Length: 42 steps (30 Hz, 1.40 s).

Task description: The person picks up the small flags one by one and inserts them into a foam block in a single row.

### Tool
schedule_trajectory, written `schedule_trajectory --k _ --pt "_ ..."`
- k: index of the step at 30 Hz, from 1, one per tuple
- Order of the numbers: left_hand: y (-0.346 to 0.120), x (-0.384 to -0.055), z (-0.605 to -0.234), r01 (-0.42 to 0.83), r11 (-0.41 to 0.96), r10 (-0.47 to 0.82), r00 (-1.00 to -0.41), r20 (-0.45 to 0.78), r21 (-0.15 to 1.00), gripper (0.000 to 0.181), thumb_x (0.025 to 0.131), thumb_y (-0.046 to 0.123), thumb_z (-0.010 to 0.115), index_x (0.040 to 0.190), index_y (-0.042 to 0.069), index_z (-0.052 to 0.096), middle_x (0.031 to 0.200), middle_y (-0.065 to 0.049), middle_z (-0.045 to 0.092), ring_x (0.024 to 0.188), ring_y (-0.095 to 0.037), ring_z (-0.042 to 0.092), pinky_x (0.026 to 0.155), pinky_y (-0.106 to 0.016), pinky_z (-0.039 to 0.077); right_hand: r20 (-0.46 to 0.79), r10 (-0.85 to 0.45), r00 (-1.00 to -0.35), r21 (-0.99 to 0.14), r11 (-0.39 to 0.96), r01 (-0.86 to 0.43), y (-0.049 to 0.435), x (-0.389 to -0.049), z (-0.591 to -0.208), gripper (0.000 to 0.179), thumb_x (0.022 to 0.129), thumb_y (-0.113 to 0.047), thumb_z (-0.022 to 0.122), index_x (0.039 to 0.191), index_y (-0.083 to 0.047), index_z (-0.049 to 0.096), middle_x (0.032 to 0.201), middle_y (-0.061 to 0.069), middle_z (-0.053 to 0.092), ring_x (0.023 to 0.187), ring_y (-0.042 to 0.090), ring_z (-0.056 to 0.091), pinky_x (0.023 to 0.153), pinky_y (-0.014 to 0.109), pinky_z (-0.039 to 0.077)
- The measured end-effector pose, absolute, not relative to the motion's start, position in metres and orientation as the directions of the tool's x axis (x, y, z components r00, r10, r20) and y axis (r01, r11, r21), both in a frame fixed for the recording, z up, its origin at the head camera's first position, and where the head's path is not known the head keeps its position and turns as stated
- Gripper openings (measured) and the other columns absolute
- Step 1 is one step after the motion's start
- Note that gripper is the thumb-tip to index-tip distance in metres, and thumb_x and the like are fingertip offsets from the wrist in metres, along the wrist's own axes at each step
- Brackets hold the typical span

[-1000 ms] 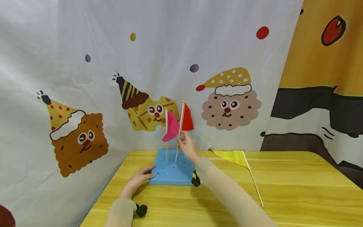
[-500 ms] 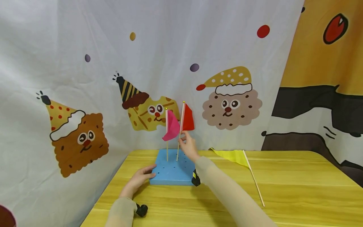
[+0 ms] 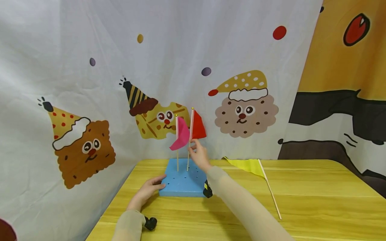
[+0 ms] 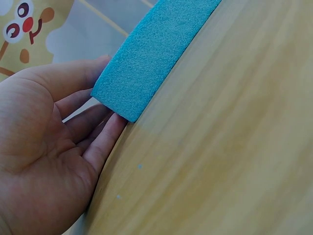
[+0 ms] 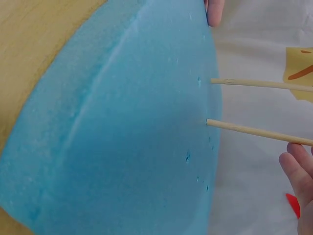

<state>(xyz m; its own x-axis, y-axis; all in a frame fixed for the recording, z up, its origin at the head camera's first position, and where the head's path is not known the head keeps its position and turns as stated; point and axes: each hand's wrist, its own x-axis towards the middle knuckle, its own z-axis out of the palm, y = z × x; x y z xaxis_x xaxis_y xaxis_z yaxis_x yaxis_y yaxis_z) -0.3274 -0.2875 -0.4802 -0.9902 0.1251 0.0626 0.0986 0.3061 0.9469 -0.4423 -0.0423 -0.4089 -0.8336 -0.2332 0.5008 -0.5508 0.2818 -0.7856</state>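
My right hand [image 3: 199, 155] pinches the thin wooden stick of a red flag [image 3: 198, 127]. In the right wrist view, the lower end of that stick [image 5: 254, 131] meets the top of a blue foam board [image 5: 122, 147] with small holes; whether it is inside a hole, I cannot tell. Just to its left, a pink flag [image 3: 182, 134] stands on the same blue board [image 3: 176, 185], upright and untouched. My left hand [image 4: 54, 132] holds the board's near left corner, thumb over the top and the other fingers against its side.
A yellow flag [image 3: 245, 166] lies on the wooden table [image 3: 316, 194] to the right of the board, its stick [image 3: 272, 197] slanting toward the front. Behind the table hangs a pale cloth [image 3: 169, 67] printed with cartoon biscuits.
The top of the red flag has swung slightly left, and its stick stands a little straighter. The pink cloth has swayed left. My left hand keeps its place on the board.
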Motion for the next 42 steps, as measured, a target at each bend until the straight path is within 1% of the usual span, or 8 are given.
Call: schedule_trajectory --k 8,16,20,27,34,37,40,42 --pt "-0.286 -0.329 -0.48 0.094 0.299 0.125 -0.99 0.059 0.95 0.053 0.094 0.014 0.066 0.143 0.003 0.049 0.148 -0.023 0.038 0.136 -0.042 0.033 0.109 -0.056 0.029 0.538 -0.24 -0.808 -0.739 0.327 -0.589 -0.042 -0.441 -0.409 0.027 0.097 -0.009 0.059 0.123 -0.008 0.053 0.087 0.008 0.067 0.063 0.02 0.066 0.057 0.028 0.053" --pt "-0.285 -0.331 -0.478 0.101 0.287 0.13 -0.989 0.066 0.953 0.053 0.093 0.013 0.066 0.142 0.002 0.049 0.148 -0.024 0.038 0.136 -0.042 0.033 0.109 -0.056 0.028 0.543 -0.244 -0.803 -0.728 0.34 -0.595 -0.041 -0.438 -0.411 0.029 0.097 -0.01 0.06 0.124 -0.005 0.053 0.087 0.008 0.068 0.063 0.015 0.066 0.055 0.028 0.052" --pt "-0.285 -0.331 -0.478 0.09 0.284 0.121 -0.991 0.057 0.955 0.053 0.093 0.014 0.066 0.142 0.003 0.049 0.147 -0.023 0.039 0.136 -0.042 0.034 0.109 -0.056 0.028 0.547 -0.253 -0.798 -0.717 0.351 -0.602 -0.041 -0.436 -0.413 0.026 0.097 -0.008 0.06 0.122 -0.009 0.053 0.088 0.01 0.069 0.063 0.012 0.065 0.053 0.027 0.051" --pt "-0.285 -0.329 -0.476 0.102 0.281 0.138 -0.988 0.065 0.954 0.053 0.094 0.013 0.066 0.143 0.003 0.048 0.149 -0.023 0.038 0.136 -0.042 0.032 0.109 -0.057 0.028 0.546 -0.267 -0.795 -0.72 0.336 -0.607 -0.04 -0.429 -0.415 0.022 0.097 -0.008 0.059 0.119 -0.007 0.054 0.091 0.014 0.068 0.068 0.022 0.068 0.051 0.027 0.05" --pt "-0.284 -0.327 -0.479 0.113 0.285 0.147 -0.986 0.073 0.952 0.053 0.094 0.014 0.065 0.143 0.002 0.047 0.148 -0.023 0.038 0.136 -0.043 0.032 0.109 -0.057 0.028 0.516 -0.282 -0.808 -0.747 0.313 -0.587 -0.036 -0.429 -0.42 0.028 0.096 -0.008 0.061 0.123 -0.003 0.056 0.09 0.009 0.069 0.073 0.027 0.07 0.056 0.028 0.054" --pt "-0.285 -0.326 -0.481 0.115 0.292 0.154 -0.985 0.072 0.949 0.054 0.095 0.015 0.065 0.144 0.003 0.047 0.149 -0.024 0.037 0.136 -0.043 0.032 0.108 -0.057 0.029 0.501 -0.292 -0.815 -0.757 0.308 -0.576 -0.033 -0.429 -0.424 0.03 0.096 -0.01 0.062 0.124 -0.003 0.057 0.094 0.011 0.07 0.077 0.031 0.07 0.059 0.028 0.055" --pt "-0.287 -0.326 -0.482 0.117 0.301 0.154 -0.985 0.073 0.946 0.054 0.094 0.016 0.065 0.144 0.004 0.047 0.149 -0.024 0.037 0.135 -0.044 0.032 0.107 -0.058 0.03 0.469 -0.303 -0.83 -0.783 0.293 -0.549 -0.027 -0.429 -0.429 0.031 0.096 -0.013 0.062 0.125 -0.004 0.059 0.099 0.012 0.07 0.079 0.03 0.07 0.059 0.027 0.055" --pt "-0.289 -0.325 -0.483 0.118 0.304 0.152 -0.986 0.073 0.945 0.055 0.094 0.017 0.065 0.144 0.004 0.047 0.149 -0.024 0.036 0.135 -0.044 0.032 0.107 -0.058 0.03 0.441 -0.315 -0.84 -0.812 0.259 -0.523 -0.02 -0.427 -0.431 0.031 0.096 -0.012 0.061 0.126 -0.002 0.059 0.102 0.015 0.069 0.082 0.034 0.069 0.057 0.031 0.056"
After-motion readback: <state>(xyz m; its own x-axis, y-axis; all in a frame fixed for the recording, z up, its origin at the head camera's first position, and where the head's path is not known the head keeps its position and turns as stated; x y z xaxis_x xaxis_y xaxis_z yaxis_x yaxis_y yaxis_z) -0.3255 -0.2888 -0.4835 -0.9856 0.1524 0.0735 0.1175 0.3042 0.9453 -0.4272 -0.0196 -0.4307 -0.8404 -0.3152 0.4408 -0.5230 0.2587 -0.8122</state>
